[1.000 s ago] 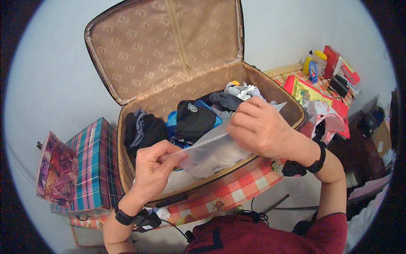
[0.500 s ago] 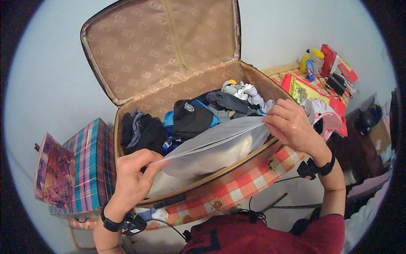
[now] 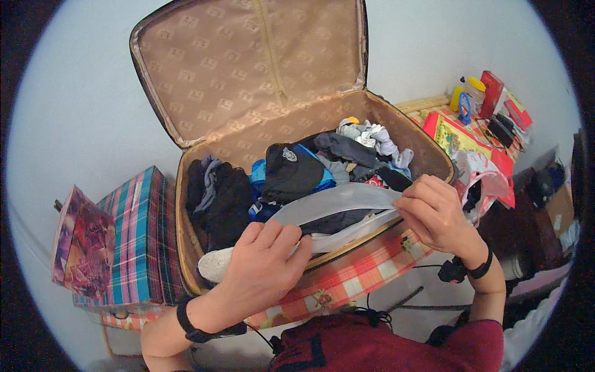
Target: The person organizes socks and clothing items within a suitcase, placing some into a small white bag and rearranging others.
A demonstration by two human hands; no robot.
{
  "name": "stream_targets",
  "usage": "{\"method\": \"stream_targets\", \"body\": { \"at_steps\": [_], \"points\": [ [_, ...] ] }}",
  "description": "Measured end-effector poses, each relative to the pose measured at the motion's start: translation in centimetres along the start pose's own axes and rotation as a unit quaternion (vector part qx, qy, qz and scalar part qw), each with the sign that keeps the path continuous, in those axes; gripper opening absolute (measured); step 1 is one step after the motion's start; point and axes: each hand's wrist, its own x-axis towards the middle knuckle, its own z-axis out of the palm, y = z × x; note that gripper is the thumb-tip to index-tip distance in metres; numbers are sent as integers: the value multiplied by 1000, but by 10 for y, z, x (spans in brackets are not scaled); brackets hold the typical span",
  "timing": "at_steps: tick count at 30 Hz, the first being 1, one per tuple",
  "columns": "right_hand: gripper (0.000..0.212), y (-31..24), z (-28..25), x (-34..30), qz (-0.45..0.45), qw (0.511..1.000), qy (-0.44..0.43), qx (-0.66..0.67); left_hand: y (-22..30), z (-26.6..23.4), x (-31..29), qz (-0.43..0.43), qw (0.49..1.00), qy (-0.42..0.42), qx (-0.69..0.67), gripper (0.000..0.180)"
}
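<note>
The largest thing is an open suitcase, spread beyond the left hand and right hand, its lid raised farthest from them. A red-checked cloth shows nearer the body, between the two forearms. Well to the left hand's left stands a plaid bag, with a smaller purple bag farther left. Between the hands, over the suitcase's near edge, is a translucent bag, its mouth parted; the right hand pinches its right end, while the left touches its left end, though I cannot tell whether it grips. Beyond the left hand lie dark clothes and a black badged garment; beyond the right, a pale cloth heap. Smallest, a white speckled item sits just left of the left hand.
</note>
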Motion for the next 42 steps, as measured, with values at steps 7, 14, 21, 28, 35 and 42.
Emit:
{"method": "stream_targets", "body": {
  "at_steps": [7, 14, 21, 28, 35, 42],
  "points": [
    [25, -14, -10, 22, -43, 999, 11, 27, 9, 12, -18, 53, 997, 11, -60, 31],
    [27, -33, 15, 54, -107, 980, -116, 124, 22, 25, -29, 73, 992, 49, -91, 23],
    [41, -28, 37, 74, -15, 971, -234, 43, 16, 31, -41, 58, 992, 39, -107, 31],
    [32, -17, 48, 79, 19, 965, -243, 94, 4, 29, -44, 27, 989, 49, -134, 27],
    [25, 0, 48, 70, 255, 889, -195, 327, -3, 41, -41, 13, 994, 29, -101, 24],
    [21, 13, 65, 63, 419, 730, -181, 508, -2, 46, -33, -18, 996, -21, -85, 41]
  ]
}}
